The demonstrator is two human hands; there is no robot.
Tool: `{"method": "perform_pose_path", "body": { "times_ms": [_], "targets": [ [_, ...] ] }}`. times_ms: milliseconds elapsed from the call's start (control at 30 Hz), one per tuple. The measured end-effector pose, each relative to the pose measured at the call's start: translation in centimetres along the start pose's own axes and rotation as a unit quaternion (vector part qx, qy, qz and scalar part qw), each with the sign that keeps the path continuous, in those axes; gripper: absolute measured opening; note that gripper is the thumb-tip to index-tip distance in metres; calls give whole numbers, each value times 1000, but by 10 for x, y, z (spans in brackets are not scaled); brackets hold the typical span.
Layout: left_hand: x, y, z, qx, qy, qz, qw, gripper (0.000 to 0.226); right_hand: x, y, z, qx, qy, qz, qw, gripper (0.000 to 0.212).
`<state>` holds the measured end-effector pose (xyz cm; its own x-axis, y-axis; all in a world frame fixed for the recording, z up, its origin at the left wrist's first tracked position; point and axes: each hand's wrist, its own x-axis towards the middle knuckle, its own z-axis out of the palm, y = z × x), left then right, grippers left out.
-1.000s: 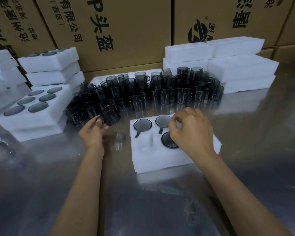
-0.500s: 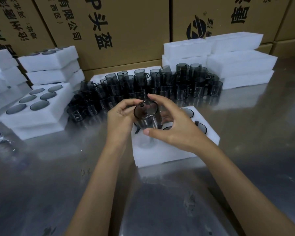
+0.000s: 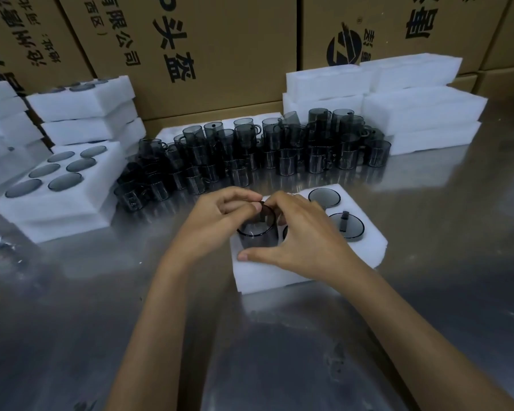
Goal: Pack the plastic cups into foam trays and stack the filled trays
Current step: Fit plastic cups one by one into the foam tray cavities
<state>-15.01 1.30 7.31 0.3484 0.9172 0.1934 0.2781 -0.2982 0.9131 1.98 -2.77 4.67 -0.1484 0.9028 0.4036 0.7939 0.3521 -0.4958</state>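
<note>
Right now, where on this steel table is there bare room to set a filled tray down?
Bare steel table lies in front of the foam tray, around the forearms, and to its right below the empty tray stacks. Crowded: the loose cups behind the hands, left hand, right hand, and the filled trays at left.

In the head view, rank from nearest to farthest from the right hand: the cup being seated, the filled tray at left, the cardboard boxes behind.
1. The smoky cup, gripped by the right hand, in the foam tray under it.
2. The filled tray, far left.
3. The cardboard boxes, at the back.
</note>
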Motion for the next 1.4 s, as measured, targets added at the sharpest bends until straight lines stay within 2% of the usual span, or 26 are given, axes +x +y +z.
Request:
{"method": "perform_pose_path", "body": {
  "times_ms": [133,200,333,467,567,633,700,767,867,1067,1200,1400],
  "targets": [
    [-2,0,-2,3,-10,14,1000,20,1,6,-9,83,16,15,996,49],
    [-2,-1,-3,4,-23,19,1000,24,2,11,-14,123,-7,13,992,43],
    [-2,-2,-2,6,-35,18,999,22,3,15,-15,169,-40,25,984,43],
    [-2,-2,1,20,-56,10,998,19,2,17,-15,170,-17,39,984,46],
    [-1,-1,1,22,-21,0,1000,20,0,11,-15,111,-10,3,994,43],
    [0,-1,3,36,33,-2,999,25,-2,5,-10,51,-32,-25,998,56],
    [4,-5,6,97,84,5,992,25,-5,-2,-3,-4,-51,-35,998,63],
    [8,-10,9,157,64,-17,985,32,-9,-7,1,-41,-61,-33,997,65],
    [9,-16,16,186,13,-91,978,47,-12,-9,3,-90,-75,-26,993,68],
    [10,-30,19,245,-22,-148,958,56,-14,-9,8,-142,-107,-20,984,69],
    [8,-37,20,258,-39,-150,954,59,-12,-8,12,-199,-127,-23,972,70],
    [7,-42,19,212,-45,-128,968,60,-11,-9,15,-239,-117,-18,964,76]
  ]
}}
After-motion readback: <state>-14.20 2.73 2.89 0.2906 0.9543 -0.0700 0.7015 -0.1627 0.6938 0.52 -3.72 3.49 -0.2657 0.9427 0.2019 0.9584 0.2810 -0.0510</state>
